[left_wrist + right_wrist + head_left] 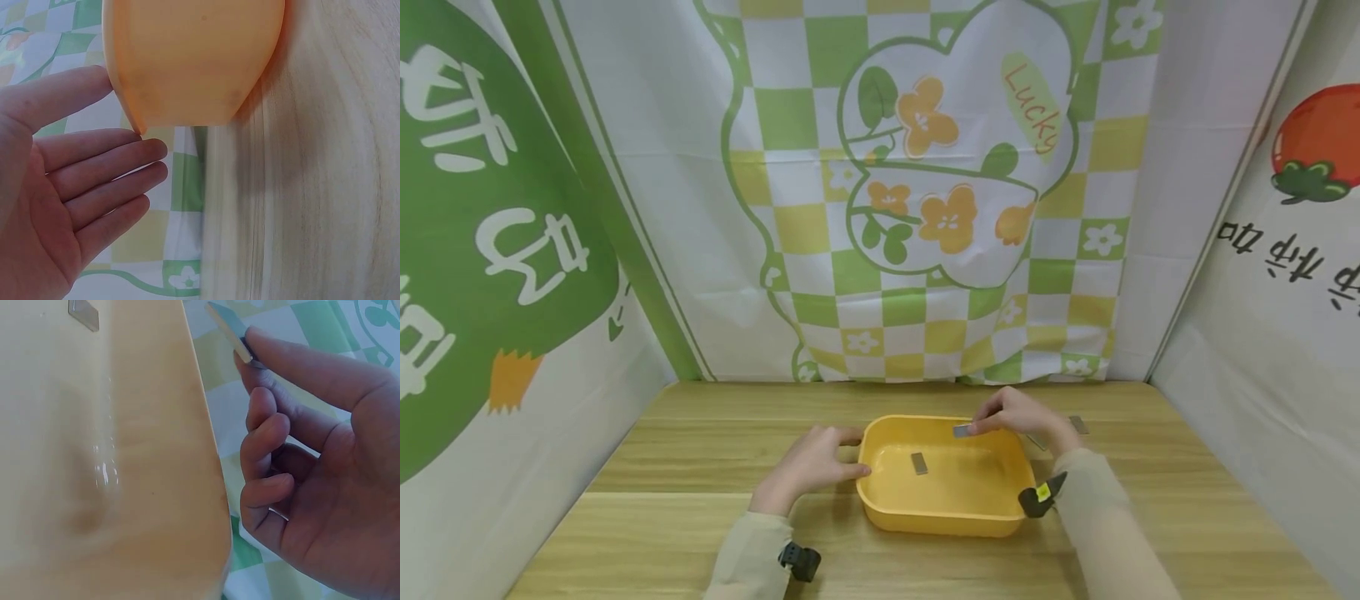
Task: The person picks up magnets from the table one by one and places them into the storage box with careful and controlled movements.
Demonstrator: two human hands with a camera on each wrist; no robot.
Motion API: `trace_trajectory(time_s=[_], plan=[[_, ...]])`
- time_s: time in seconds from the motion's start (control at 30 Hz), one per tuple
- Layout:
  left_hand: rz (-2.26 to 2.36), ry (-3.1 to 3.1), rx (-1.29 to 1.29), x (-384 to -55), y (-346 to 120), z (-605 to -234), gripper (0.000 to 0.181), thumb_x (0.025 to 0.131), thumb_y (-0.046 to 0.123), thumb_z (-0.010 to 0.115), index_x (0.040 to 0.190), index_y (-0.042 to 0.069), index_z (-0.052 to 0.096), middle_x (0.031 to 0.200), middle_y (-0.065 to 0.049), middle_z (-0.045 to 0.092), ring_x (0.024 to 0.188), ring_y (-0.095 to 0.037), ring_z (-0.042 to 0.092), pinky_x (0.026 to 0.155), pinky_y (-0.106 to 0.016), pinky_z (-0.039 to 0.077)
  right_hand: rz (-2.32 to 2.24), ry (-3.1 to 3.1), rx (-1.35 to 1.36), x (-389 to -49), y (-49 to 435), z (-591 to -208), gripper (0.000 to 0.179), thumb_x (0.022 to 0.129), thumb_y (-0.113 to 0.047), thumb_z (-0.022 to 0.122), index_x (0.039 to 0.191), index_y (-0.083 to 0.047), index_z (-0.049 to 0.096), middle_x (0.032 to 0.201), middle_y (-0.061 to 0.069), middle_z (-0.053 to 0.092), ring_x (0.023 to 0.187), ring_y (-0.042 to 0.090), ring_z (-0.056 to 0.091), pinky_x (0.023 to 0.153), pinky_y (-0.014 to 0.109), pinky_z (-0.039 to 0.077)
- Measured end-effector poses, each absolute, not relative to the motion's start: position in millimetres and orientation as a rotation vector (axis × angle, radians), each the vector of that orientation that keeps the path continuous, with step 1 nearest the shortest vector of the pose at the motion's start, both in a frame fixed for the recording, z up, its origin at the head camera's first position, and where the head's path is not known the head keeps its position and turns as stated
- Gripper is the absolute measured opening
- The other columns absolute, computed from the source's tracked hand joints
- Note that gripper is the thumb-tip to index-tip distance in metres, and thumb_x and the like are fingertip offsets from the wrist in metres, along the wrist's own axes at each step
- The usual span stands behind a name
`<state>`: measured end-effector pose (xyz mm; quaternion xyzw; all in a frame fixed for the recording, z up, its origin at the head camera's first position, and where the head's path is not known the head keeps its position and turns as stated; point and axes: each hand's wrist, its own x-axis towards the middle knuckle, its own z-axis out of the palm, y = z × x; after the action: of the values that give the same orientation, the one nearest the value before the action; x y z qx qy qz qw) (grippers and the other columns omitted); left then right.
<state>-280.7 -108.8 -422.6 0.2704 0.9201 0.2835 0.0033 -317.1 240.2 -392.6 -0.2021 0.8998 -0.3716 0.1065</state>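
A: Right hand [325, 475]?
B: Beside the rim of the orange basin [156, 456] in this view; thumb and forefinger pinch a flat piece [231, 330], pale along its edge; other fingers curled toward the palm.
A: Inside the basin?
B: Second piece [84, 314]; small, grey, on the basin's floor, top cut off; shiny glints below it.
A: Beyond the basin?
B: Checked cloth [340, 328]; green, white, pale yellow.

left hand [812, 462]: head view, lower centre-left, fingers straight, thumb apart | right hand [1018, 414]: lower centre-right, thumb and forefinger pinching, others curled
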Motion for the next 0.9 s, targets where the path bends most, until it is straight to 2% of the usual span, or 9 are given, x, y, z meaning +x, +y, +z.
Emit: trace_trajectory(time_s=[0.2, 0.47, 0.7, 0.77, 0.9], plan=[[0.883, 2.885, 0.841, -280, -109, -422, 0.055, 0.080, 0.036, 0.074, 0.124, 0.006, 0.061, 0.123, -0.012, 0.065, 0.115, -0.030, 0.060, 0.096, -0.048, 0.048, -1.081, 2.632, -0.616, -318, 235, -395, 0.019, 0.081, -0.026, 0.073, 0.081, -0.008, 0.074, 0.076, 0.001, 0.068, 0.069, 0.013, 0.054, 0.068, 0.039, 0.051], [0.893, 2.879, 0.830, -280, -109, -422, 0.055, 0.080, 0.036, 0.074, 0.125, 0.006, 0.061, 0.123, -0.011, 0.064, 0.115, -0.031, 0.060, 0.096, -0.050, 0.048, -1.089, 2.581, -0.619, -320, 232, -400, 0.019, 0.079, -0.025, 0.075, 0.080, -0.006, 0.074, 0.077, 0.020, 0.068, 0.063, 0.020, 0.054, 0.056, 0.028, 0.044], [0.888, 2.886, 0.836, -280, -109, -422, 0.055, 0.080, 0.036, 0.074, 0.124, 0.007, 0.062, 0.123, -0.011, 0.065, 0.115, -0.031, 0.060, 0.096, -0.049, 0.048, -1.036, 2.570, -0.589, -319, 230, -402, 0.019, 0.081, -0.028, 0.074, 0.081, -0.009, 0.074, 0.071, 0.012, 0.069, 0.067, 0.029, 0.060, 0.053, 0.021, 0.035], [0.886, 2.887, 0.838, -281, -109, -422, 0.055, 0.080, 0.037, 0.074, 0.124, 0.007, 0.062, 0.122, -0.011, 0.065, 0.115, -0.031, 0.060, 0.096, -0.049, 0.048, -1.041, 2.564, -0.593, -319, 230, -403, 0.019, 0.080, -0.027, 0.074, 0.080, -0.009, 0.074, 0.068, 0.008, 0.068, 0.066, 0.028, 0.059, 0.053, 0.022, 0.036], [0.884, 2.889, 0.839, -282, -109, -423, 0.054, 0.080, 0.037, 0.074, 0.124, 0.007, 0.062, 0.122, -0.011, 0.065, 0.115, -0.031, 0.060, 0.096, -0.049, 0.048, -1.052, 2.546, -0.606, -319, 230, -404, 0.019, 0.080, -0.025, 0.074, 0.080, -0.007, 0.073, 0.068, 0.008, 0.068, 0.065, 0.023, 0.059, 0.056, 0.024, 0.041]])
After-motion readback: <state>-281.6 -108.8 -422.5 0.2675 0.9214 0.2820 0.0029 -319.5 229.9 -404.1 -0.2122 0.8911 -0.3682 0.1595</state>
